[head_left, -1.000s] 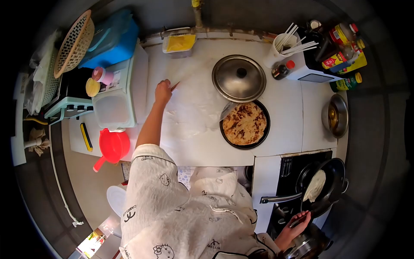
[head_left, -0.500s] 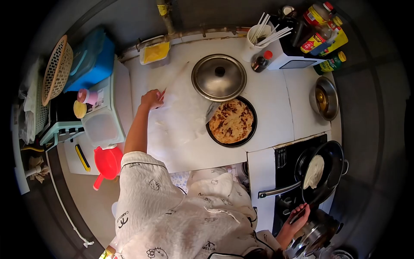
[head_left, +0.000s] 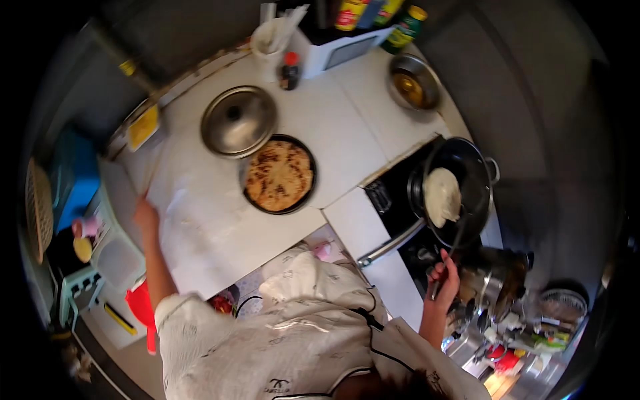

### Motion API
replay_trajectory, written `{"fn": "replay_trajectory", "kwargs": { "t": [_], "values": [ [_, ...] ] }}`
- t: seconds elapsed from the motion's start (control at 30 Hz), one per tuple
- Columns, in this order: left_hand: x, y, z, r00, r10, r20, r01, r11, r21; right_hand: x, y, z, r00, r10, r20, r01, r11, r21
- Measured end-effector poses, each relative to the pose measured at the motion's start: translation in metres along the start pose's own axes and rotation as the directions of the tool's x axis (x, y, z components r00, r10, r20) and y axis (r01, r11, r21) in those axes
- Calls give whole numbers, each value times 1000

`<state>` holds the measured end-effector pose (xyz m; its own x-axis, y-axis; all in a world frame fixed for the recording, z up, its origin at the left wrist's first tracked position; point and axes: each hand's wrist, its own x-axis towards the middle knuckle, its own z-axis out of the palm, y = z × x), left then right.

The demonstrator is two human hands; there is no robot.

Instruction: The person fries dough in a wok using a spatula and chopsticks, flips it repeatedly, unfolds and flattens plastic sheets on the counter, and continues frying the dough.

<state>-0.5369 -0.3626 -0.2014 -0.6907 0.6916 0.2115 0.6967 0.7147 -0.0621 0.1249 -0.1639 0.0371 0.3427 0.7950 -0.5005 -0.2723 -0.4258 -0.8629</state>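
My left hand (head_left: 145, 217), blurred, is closed around a thin wooden stick (head_left: 154, 165) at the left side of the white counter (head_left: 207, 220). My right hand (head_left: 441, 277) grips the handle of a long spatula (head_left: 459, 235) that reaches into a black wok (head_left: 477, 170); its head is hard to make out. A pale, uncooked-looking flatbread (head_left: 441, 197) lies in the wok, partly up its left wall. On the counter, a browned flatbread (head_left: 280, 175) fills a round black pan (head_left: 314, 172). A steel lid (head_left: 250, 130) overlaps that pan's upper left edge.
At the back stand a cup of white sticks (head_left: 269, 60), a small red-capped bottle (head_left: 289, 72) and a steel bowl with yellow liquid (head_left: 415, 83). A tub of yellow stuff (head_left: 143, 128) is at left, a red scoop (head_left: 141, 307) below. The wok handle (head_left: 393, 243) sticks out leftward.
The view has turned and shifted right, so the counter things appear further left. My left hand still holds the stick, and my right hand still grips the spatula, now nearer the wok's lower edge.
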Motion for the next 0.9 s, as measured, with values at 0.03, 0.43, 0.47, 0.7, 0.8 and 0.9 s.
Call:
{"fn": "replay_trajectory", "kwargs": {
  "t": [0.03,0.43,0.47,0.7,0.8,0.9],
  "values": [
    [-11,4,-19,993,-109,53,105,992,72,-3,-1,-1,1000,0,-26,0,1000,-22],
    [-110,392,-269,430,771,469,735,3,-678,5,40,3,993,15,116,4,987,-158],
    [-126,421,-263,294,878,378,747,36,-664,8,43,4,988,10,156,21,981,-194],
    [-157,518,-294,-86,933,348,750,291,-595,14,54,13,948,-188,258,242,950,-196],
    [-169,522,-298,122,930,348,621,202,-758,14,57,14,854,-401,330,487,840,-240],
    [-176,526,-289,233,911,340,485,194,-853,26,54,-1,636,-624,454,772,522,-364]
  ]
}}
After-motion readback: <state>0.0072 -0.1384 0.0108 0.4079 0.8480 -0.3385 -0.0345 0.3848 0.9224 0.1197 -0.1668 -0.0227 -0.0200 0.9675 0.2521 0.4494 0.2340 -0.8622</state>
